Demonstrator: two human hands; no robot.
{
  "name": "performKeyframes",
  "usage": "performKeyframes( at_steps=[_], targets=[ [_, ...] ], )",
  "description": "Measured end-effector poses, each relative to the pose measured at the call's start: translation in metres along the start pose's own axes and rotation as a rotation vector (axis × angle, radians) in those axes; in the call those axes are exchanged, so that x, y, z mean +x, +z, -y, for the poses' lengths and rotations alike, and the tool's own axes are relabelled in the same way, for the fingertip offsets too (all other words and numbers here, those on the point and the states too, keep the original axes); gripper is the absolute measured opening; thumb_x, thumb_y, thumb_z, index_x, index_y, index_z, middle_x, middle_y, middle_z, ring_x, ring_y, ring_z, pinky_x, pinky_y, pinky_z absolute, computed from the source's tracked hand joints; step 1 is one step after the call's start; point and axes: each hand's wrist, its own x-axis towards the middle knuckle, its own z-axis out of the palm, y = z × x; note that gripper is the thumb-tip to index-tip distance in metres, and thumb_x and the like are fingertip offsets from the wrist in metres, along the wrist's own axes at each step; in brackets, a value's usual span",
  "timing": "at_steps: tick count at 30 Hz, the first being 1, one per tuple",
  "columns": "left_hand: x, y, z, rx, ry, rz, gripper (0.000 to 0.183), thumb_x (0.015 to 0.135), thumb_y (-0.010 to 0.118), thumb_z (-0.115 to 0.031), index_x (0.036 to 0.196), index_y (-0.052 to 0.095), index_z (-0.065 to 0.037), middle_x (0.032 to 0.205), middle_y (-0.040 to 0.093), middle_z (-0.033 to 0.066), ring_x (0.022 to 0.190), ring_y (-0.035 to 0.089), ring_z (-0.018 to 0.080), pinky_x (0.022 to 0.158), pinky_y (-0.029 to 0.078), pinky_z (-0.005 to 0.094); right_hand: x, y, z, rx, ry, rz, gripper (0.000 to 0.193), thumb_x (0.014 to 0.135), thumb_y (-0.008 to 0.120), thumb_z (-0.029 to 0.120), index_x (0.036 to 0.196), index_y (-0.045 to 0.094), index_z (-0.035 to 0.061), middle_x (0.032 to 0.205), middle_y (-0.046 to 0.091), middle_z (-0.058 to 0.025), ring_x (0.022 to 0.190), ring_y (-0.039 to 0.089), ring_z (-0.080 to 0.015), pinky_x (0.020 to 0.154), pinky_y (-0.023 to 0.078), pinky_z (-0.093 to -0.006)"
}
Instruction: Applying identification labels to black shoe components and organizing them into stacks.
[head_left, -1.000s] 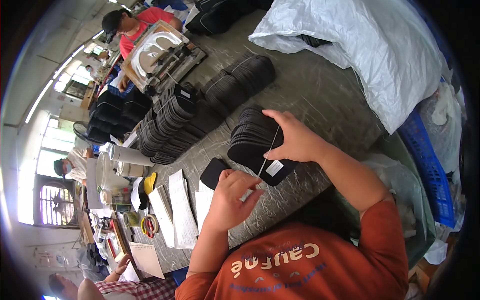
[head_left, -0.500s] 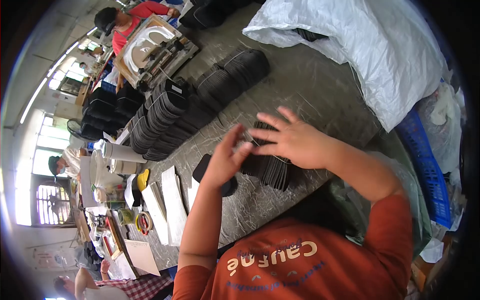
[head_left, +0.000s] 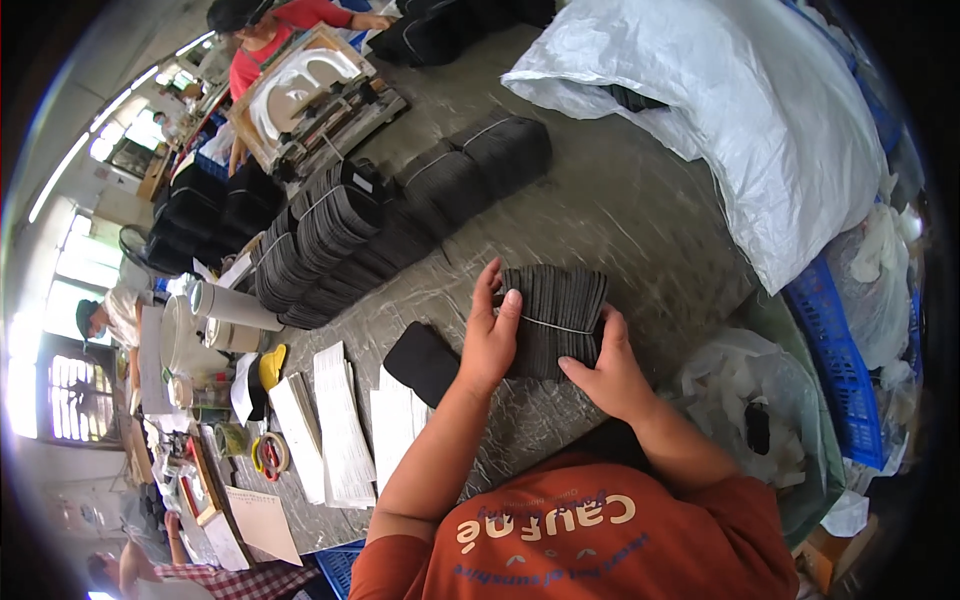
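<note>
Now the head view: both your hands are on the black bundle (head_left: 555, 295), and the pale band (head_left: 560, 327) runs straight across its middle! A second ago that band was stretched between your fingers, with a white label facing up; half a second ago your hands were a blur over the stack. Now the thin layered edges face up and the label is out of sight, so the bundle looks to have been turned. The pieces seem bound into one block, with the banding itself apparently done and the handling now more about squaring it.

Your left grip (head_left: 490, 338) is closed on the near-left side, thumb pressed to the layers; your right grip (head_left: 617, 375) holds the opposite side, thumb low at the corner. The bundle sits between them, over the worktop (head_left: 650, 225) in front of your chest; whether it rests fully there, I can't tell.

Just left of your left forearm, the loose black piece (head_left: 422, 362) now shows clear, lying near the paper strips (head_left: 343, 425). Beyond, the banded stacks (head_left: 335, 225) stand in their row, and the white sack (head_left: 740, 120) slumps at the far right.
</note>
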Motion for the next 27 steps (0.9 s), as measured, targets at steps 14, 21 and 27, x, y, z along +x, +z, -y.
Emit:
performKeyframes(
  at_steps=[14,21,27],
  targets=[
    [-0.006,-0.102,-0.080,-0.119,0.219,-0.268,0.049,0.091,0.057,-0.004,0.139,0.044,-0.004,0.133,0.052,0.0063,0.121,0.050,0.0181,0.100,0.041,0.0332,0.115,-0.003,0.107,0.447,0.019,0.002,0.074,0.075,0.073,0.006,0.137,0.034,-0.0061,0.123,0.056,-0.0160,0.110,0.057,-0.0222,0.096,0.046,-0.0370],
    [0.015,-0.276,-0.047,0.490,0.195,-0.940,0.045,0.089,0.067,-0.020,0.126,0.055,0.002,0.121,0.060,0.0149,0.110,0.057,0.0230,0.090,0.046,0.0329,0.267,0.057,0.142,0.036,0.046,0.067,0.082,0.072,0.077,0.018,0.140,0.035,-0.0018,0.128,0.055,-0.0225,0.116,0.056,-0.0302,0.096,0.046,-0.0379],
    [0.033,-0.304,-0.017,0.328,-0.112,-0.661,0.068,0.090,0.067,-0.031,0.140,0.040,0.006,0.127,0.058,0.0221,0.116,0.057,0.0282,0.099,0.043,0.0339,0.287,0.104,0.123,-0.097,0.042,0.202,0.082,0.075,0.075,0.028,0.141,0.035,0.0008,0.134,0.051,-0.0268,0.124,0.052,-0.0354,0.101,0.042,-0.0406]
  ],
)
